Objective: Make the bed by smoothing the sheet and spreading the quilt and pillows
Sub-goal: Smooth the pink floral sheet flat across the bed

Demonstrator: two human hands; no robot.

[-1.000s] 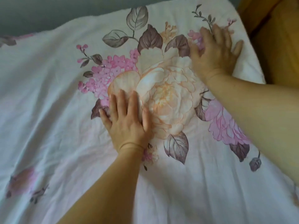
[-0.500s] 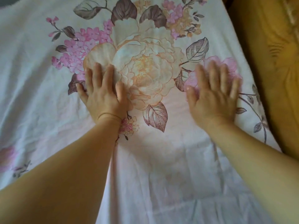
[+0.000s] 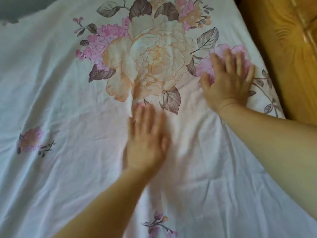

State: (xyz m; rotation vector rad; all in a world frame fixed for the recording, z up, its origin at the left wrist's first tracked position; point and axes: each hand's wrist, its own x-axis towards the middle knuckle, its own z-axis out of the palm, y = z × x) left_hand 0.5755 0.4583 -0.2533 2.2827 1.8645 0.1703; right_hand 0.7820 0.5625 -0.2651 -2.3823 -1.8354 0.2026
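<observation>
Smoothing step, judged well underway but not finished.

Sheet [image 3: 56,86]: white with flower print, spread over the bed, fills most of the view. Big peach flower [image 3: 154,59] printed at upper centre. Right edge runs along a yellow wooden bed frame [image 3: 283,48].

Left hand [image 3: 145,141]: palm down on the sheet just below the big flower, fingers straight and together, pointing away. Blurred, so likely mid-stroke; direction not readable. Grip apart, holding nothing. Flat palm makes sense: spreads pressure, pushes the ridge out without bunching cloth.

Right hand [image 3: 228,79]: palm down on the pink flower [image 3: 205,66] near the sheet's right edge, fingers straight and slightly spread. Sharper than the left, so probably pinning the cloth as an anchor while the other hand sweeps. Grip apart too, nothing pinched.

One raised fold [image 3: 135,97] runs from the flower's lower edge down to the left fingertips: probable target of the stroke. Fine creases fan across the lower half and left side.

No quilt or pillows visible; those steps not yet started as far as can be told.

Risk: sweeping toward the anchored hand just piles cloth between the palms. Better out toward a free edge.
</observation>
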